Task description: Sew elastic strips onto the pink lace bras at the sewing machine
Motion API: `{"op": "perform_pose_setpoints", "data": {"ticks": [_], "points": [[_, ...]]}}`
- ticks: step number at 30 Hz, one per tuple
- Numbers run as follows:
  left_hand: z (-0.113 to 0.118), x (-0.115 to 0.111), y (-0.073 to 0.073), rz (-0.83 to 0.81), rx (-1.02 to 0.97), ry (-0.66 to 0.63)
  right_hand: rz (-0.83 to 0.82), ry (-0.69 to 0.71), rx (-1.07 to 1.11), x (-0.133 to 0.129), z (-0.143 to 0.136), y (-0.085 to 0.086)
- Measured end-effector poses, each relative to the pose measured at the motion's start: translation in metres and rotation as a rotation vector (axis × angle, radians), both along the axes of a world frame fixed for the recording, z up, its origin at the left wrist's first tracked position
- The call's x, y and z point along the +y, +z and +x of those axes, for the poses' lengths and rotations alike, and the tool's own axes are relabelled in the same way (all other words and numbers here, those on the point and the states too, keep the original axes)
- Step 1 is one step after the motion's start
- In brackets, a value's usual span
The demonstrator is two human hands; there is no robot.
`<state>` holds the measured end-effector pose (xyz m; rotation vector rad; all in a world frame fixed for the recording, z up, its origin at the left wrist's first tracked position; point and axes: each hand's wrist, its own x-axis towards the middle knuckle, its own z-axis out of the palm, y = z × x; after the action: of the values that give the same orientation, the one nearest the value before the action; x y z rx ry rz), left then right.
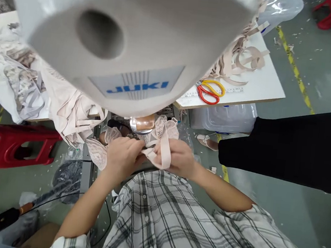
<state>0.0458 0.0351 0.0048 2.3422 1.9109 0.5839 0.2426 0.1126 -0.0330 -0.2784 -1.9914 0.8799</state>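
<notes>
Just below the head of a white JUKI sewing machine point(136, 91), both my hands are closed on a pale pink lace bra point(98, 154). My left hand point(123, 156) pinches its edge, with scalloped lace hanging out on the left side. My right hand point(179, 157) grips the other part, and a loop of pale elastic strap point(165, 152) stands up in front of its fingers. More lace shows between the hands and the machine's metal and tan working end point(143, 124). The fingertips are partly hidden by fabric.
Scissors point(211, 91) with red and yellow handles lie on the right table point(265, 85) near strap pieces. Pale garments point(74, 109) pile up at left. Red stools point(16, 145) stand on the floor. A person's black-clad leg point(288, 148) is at right, beside a clear bin point(229, 117).
</notes>
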Motion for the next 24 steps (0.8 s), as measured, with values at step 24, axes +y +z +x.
{"op": "perform_pose_setpoints", "data": {"ticks": [24], "points": [[-0.019, -0.036, 0.008, -1.072, -0.940, -0.335, -0.019, 0.209, -1.259, 0.075, 0.064, -0.110]]}}
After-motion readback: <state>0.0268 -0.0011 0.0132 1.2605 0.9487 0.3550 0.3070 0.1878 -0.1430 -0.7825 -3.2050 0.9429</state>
